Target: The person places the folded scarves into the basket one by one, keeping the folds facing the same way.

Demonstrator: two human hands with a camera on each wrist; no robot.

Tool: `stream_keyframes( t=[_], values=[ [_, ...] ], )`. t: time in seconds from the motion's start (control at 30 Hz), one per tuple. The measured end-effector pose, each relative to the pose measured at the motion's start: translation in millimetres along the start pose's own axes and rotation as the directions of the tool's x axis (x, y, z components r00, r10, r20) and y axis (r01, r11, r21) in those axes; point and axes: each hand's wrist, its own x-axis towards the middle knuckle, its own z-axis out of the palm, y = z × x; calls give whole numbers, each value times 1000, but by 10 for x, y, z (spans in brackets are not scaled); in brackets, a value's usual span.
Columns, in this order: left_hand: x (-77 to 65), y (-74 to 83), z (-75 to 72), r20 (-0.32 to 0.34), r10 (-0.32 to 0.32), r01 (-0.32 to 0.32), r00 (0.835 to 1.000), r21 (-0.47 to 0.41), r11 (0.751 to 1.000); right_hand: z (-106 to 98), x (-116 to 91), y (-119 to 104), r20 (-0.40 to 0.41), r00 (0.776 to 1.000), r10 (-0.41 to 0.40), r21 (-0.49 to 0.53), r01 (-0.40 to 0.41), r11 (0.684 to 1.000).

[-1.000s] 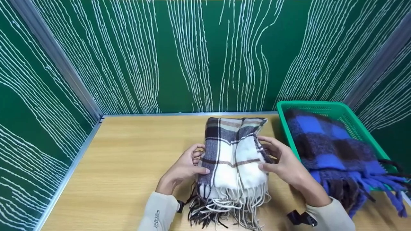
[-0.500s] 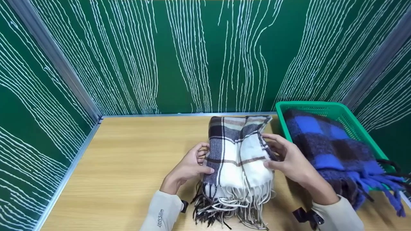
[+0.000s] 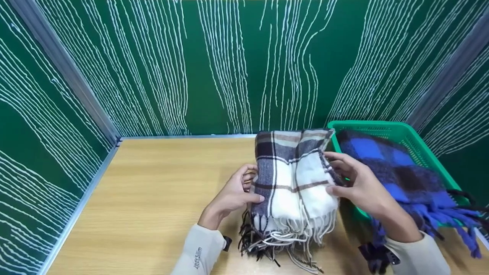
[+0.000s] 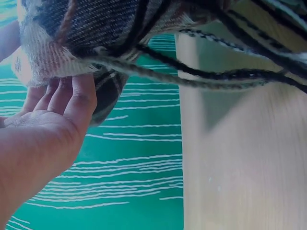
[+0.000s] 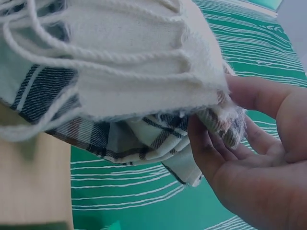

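A folded plaid scarf (image 3: 284, 198) in white, dark grey and brown is held between both hands, its fringe hanging toward the person. My left hand (image 3: 231, 196) grips the left edge, thumb on top; in the left wrist view the fingers (image 4: 79, 98) curl underneath. At the right edge my right hand (image 3: 363, 187) pinches the folded layers, and the right wrist view shows its thumb (image 5: 254, 93) above and fingers below. The scarf appears raised off the wooden table (image 3: 160, 191), its far right corner overlapping the basket's left rim in the head view.
On the right stands a green plastic basket (image 3: 374, 123) holding a blue and black checked scarf (image 3: 405, 172), whose fringe spills over the near side. Green walls (image 3: 214, 76) with white wavy lines enclose the table's back and sides.
Both hands have moved right and slightly away from the person, carrying the plaid scarf toward the basket and upward. The grip looks the same. The basket and blue scarf stay put.
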Motion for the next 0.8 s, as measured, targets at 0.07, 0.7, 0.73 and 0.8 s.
stream_keyframes(
  t=[0.07,0.7,0.73,0.8],
  values=[
    [8,23,31,-1,3,-3,1000,0,1000,-37,-14,-13,-2,1000,8,-5,-8,1000],
    [156,262,311,48,80,-79,996,-10,997,-415,-151,-78,-46,987,-155,-25,154,988],
    [162,278,328,50,81,-80,996,-13,997,-442,-159,-80,-48,986,-160,-21,159,987],
    [174,310,365,51,82,-81,995,-23,996,-490,-176,-86,-54,986,-159,-16,159,987]
  ],
)
